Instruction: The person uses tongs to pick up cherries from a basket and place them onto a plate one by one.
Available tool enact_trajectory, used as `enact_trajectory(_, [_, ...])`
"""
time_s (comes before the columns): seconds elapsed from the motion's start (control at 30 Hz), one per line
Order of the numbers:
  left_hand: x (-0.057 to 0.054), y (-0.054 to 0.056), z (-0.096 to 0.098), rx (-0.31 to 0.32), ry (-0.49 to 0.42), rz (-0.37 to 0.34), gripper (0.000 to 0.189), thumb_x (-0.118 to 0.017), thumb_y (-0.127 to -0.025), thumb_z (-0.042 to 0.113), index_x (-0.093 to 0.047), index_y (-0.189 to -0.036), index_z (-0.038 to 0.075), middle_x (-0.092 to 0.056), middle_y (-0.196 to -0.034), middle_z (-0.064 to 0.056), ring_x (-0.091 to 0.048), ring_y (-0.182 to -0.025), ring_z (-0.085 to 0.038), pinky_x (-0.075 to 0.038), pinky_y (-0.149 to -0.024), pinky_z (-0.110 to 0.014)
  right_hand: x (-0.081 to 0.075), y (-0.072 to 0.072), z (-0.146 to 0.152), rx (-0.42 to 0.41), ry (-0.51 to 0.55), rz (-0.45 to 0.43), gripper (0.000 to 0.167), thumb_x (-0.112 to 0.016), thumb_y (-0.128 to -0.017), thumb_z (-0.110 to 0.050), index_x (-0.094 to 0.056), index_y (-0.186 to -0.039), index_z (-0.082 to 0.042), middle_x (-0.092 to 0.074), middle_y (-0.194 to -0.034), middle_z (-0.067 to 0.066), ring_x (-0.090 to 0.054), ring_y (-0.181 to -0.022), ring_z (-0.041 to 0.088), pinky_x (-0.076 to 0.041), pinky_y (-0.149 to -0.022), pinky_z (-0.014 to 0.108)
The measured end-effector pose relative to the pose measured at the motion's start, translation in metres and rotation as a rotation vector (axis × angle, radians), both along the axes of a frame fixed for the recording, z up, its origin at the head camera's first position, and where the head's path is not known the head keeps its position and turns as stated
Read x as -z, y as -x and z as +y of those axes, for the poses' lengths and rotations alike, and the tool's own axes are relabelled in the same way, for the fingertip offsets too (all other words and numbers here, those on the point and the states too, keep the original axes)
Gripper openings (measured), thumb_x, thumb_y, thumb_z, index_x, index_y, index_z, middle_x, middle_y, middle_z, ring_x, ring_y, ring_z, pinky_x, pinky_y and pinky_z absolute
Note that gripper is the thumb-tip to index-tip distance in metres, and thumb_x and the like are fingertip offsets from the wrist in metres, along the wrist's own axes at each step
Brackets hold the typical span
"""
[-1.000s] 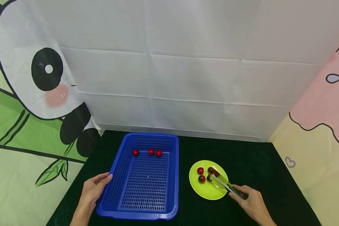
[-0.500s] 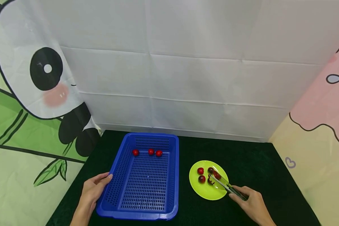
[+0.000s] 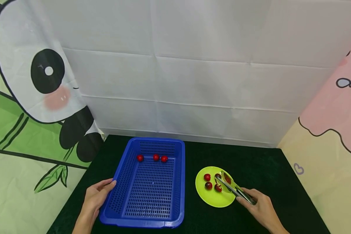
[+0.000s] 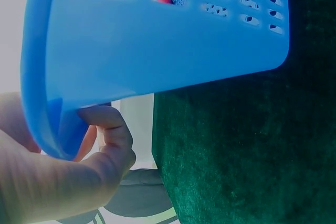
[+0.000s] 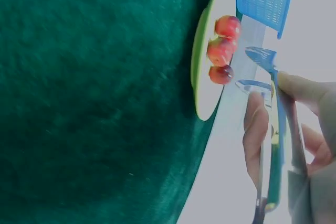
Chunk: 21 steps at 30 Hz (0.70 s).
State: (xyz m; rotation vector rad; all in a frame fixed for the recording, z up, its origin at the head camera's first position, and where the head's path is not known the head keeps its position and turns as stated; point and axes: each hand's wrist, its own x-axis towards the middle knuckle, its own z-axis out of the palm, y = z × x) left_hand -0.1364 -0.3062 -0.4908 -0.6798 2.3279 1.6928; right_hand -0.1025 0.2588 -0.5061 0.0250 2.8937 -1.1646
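My left hand (image 3: 97, 195) grips the left rim of a blue perforated plastic basket (image 3: 179, 182); in the left wrist view, thumb and fingers close round the rim of this basket (image 4: 131, 51). Three small red round fruits (image 3: 156, 157), like cherry tomatoes, lie toward its far end. My right hand (image 3: 258, 204) holds metal tongs (image 3: 245, 196) over a yellow-green plate (image 3: 209, 200). Several more fruits, red with dark patches, such as this fruit (image 3: 208, 185), sit on the plate. In the right wrist view the tongs (image 5: 275, 150) have their tips apart, beside the fruits (image 5: 220, 51), with none between them.
A dark green cloth (image 3: 251, 162) covers the table under basket and plate. Behind it hangs a white sheet (image 3: 193, 81). Printed cartoon curtains stand at both sides, a panda (image 3: 48, 71) on the left and a pink figure (image 3: 333, 104) on the right.
The tips of the tongs have spread wider over the plate, one arm shifting to the right. The lower right fruit on the plate shows more fully. The left hand and basket stay put.
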Motion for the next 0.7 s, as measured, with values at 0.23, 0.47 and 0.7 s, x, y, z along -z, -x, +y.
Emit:
enact_trajectory(0.23, [0.000, 0.000, 0.000, 0.001, 0.008, -0.005, 0.069, -0.067, -0.100, 0.044, -0.051, -0.145, -0.005, -0.063, -0.130, -0.026, -0.065, -0.100, -0.020, -0.054, -0.081, -0.034, -0.006, 0.006, -0.003, -0.033, 0.016, 0.026, 0.050, -0.075, -0.096, -0.034, -0.064, -0.132, -0.001, -0.059, -0.088, 0.003, -0.054, -0.061, 0.011, -0.047, -0.056, 0.025])
enact_trajectory(0.47, [0.000, 0.000, 0.001, 0.003, 0.003, -0.007, 0.067, -0.066, -0.100, 0.042, -0.051, -0.145, -0.005, -0.063, -0.131, -0.025, -0.065, -0.101, -0.021, -0.054, -0.082, -0.035, -0.015, 0.011, -0.006, -0.024, 0.020, 0.048, 0.047, -0.080, -0.091, -0.023, -0.065, -0.130, -0.002, -0.060, -0.097, 0.008, -0.051, -0.064, 0.013, -0.045, -0.059, 0.025])
enact_trajectory(0.7, [0.001, 0.001, 0.000, 0.007, 0.000, 0.001, 0.068, -0.067, -0.100, 0.043, -0.051, -0.145, -0.006, -0.062, -0.130, -0.026, -0.065, -0.104, -0.024, -0.053, -0.087, -0.040, -0.022, 0.019, -0.009, -0.049, 0.033, 0.099, 0.047, -0.080, -0.086, -0.012, -0.065, -0.129, 0.000, -0.058, -0.091, 0.006, -0.050, -0.061, 0.011, -0.044, -0.056, 0.025])
